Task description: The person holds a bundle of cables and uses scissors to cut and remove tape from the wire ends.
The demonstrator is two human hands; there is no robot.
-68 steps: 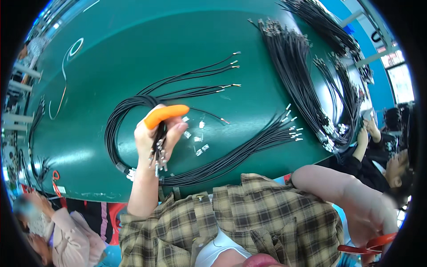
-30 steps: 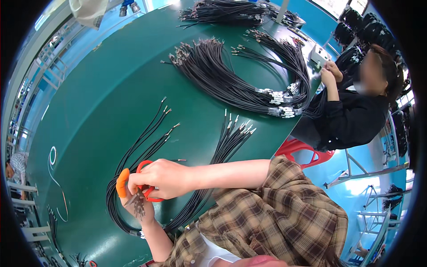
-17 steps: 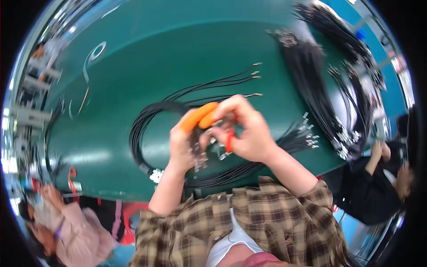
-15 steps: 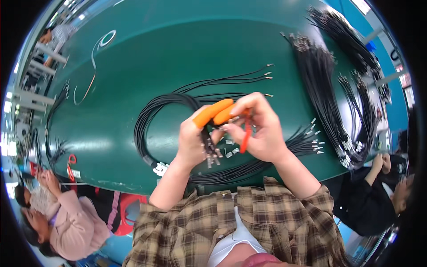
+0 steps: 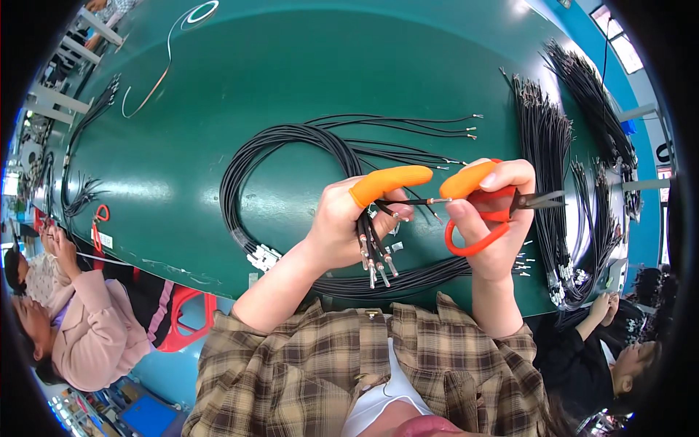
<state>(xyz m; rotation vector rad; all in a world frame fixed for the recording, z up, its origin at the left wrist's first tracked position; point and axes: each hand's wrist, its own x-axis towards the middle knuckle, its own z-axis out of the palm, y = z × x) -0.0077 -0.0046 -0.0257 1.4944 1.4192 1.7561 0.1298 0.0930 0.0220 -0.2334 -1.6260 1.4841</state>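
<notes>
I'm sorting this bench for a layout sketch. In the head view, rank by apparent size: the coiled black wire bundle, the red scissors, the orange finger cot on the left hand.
1. Wire bundle, by far the largest.
2. Scissors.
3. Finger cot, though only slightly smaller than the scissors.

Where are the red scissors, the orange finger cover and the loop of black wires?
red scissors (image 5: 477,244), head view, on the handle loop.
orange finger cover (image 5: 382,182), head view, on its middle.
loop of black wires (image 5: 280,142), head view, on the top curve.
</notes>
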